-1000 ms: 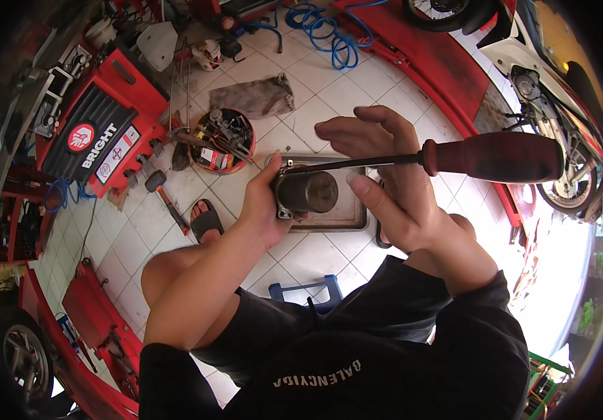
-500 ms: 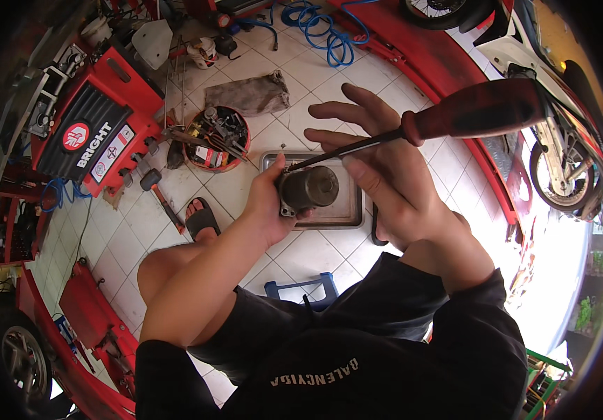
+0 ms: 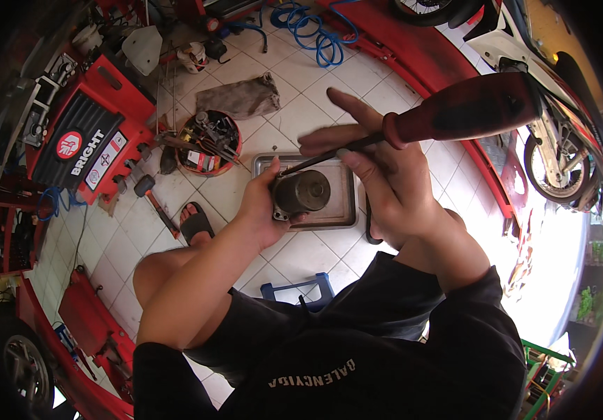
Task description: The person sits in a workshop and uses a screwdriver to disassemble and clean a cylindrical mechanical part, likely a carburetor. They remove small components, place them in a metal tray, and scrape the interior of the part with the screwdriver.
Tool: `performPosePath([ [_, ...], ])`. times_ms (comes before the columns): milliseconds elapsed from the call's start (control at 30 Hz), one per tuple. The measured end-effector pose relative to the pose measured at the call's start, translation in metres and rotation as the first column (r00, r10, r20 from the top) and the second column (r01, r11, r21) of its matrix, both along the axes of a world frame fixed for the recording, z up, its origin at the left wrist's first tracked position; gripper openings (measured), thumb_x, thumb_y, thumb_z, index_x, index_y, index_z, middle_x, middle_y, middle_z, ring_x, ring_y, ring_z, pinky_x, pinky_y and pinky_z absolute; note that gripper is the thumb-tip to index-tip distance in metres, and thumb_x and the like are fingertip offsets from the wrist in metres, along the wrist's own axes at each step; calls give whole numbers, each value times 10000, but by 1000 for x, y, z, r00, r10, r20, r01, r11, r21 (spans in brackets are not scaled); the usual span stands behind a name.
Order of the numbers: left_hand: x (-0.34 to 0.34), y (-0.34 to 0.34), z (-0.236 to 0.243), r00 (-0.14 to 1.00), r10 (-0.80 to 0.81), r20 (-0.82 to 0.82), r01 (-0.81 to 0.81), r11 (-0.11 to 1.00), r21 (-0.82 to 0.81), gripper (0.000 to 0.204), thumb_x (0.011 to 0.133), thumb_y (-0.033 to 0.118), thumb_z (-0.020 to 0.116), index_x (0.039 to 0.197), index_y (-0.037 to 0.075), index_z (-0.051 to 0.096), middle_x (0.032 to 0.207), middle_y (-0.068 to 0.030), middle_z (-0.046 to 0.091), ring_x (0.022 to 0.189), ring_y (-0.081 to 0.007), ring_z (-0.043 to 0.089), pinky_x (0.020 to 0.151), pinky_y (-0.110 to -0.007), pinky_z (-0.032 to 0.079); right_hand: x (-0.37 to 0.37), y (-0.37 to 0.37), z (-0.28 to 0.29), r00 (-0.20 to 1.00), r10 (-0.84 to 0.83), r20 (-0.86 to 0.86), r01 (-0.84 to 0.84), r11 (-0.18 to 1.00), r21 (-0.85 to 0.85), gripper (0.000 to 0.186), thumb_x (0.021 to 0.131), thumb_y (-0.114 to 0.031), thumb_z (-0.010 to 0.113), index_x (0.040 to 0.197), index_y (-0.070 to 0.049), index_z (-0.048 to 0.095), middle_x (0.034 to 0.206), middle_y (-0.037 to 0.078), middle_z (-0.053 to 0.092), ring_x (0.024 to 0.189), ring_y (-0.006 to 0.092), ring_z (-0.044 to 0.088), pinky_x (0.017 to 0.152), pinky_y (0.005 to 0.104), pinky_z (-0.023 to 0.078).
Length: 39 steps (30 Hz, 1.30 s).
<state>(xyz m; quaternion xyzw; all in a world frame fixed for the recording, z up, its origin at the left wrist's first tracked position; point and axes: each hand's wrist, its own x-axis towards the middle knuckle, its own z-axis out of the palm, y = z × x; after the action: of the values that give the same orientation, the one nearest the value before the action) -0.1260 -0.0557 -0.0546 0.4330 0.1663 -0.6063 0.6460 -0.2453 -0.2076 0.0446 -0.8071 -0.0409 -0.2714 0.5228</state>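
My left hand [image 3: 258, 208] is wrapped round a dark metal cylindrical part [image 3: 305, 192], like a small motor, with a flanged end against my palm. Its rounded end faces up and to the right. My right hand [image 3: 403, 182] has the shaft of a large screwdriver [image 3: 462, 108] between thumb and fingers, the other fingers stretched out. The red and black handle points up and right. The shaft slants down to the flanged edge of the part beside my left fingers; the tip is hidden there. Under my hands a shallow metal tray [image 3: 343, 192] lies on the floor.
A round red tub [image 3: 230, 166] full of tools and parts stands ahead on the left, near a grey rag [image 3: 242, 96]. A hammer [image 3: 158, 203] lies by my left foot. A red machine [image 3: 91, 140] stands at left, a motorcycle [image 3: 557, 157] at right. A blue frame [image 3: 298, 288] is between my legs.
My right fingers have shifted on the screwdriver shaft, and its handle has swung slightly left. My left hand keeps hold of the metal part. The whole view has moved a little.
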Motion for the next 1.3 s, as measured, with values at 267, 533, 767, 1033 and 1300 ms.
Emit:
performPosePath([
  [267,-2,-3,-1,999,-18,33,16,999,47,465,1003,595,564,1183,173,641,1085,-66,708,911,-275,659,671,-393,482,-5,-11,1,983,-161,-86,121,927,-356,347,965,32,620,1308,90,602,1199,204,705,1122,287,699,965,364,537],
  [533,-5,-3,-1,997,-59,49,58,998,13,474,1013,599,532,1189,173,642,1102,-53,712,965,-248,668,686,-410,489,-8,-12,1,959,-126,-255,91,985,-145,205,945,22,679,1146,60,703,1044,151,761,950,286,756,861,377,596],
  [767,-4,-3,0,991,-125,42,126,992,-17,461,1005,598,524,1249,215,605,1167,-38,685,1056,-214,651,713,-407,460,-8,-11,0,996,-14,-90,1,990,-143,288,966,43,615,1248,100,621,1192,199,722,1071,302,739,959,396,564],
  [1033,-14,-4,11,990,-99,103,91,993,74,447,1014,580,489,1244,216,609,1128,-29,697,991,-206,662,691,-383,451,-8,-11,0,979,-162,-121,117,942,-313,94,927,-21,731,998,39,721,918,113,748,859,230,757,792,339,596],
  [1300,-5,-1,3,994,-94,51,94,995,-13,492,1051,601,452,1232,182,636,1141,-38,716,1011,-230,675,730,-430,488,-5,-5,2,996,67,-64,-73,993,-97,441,934,56,657,1351,138,540,1089,208,750,1105,318,737,938,356,571],
])
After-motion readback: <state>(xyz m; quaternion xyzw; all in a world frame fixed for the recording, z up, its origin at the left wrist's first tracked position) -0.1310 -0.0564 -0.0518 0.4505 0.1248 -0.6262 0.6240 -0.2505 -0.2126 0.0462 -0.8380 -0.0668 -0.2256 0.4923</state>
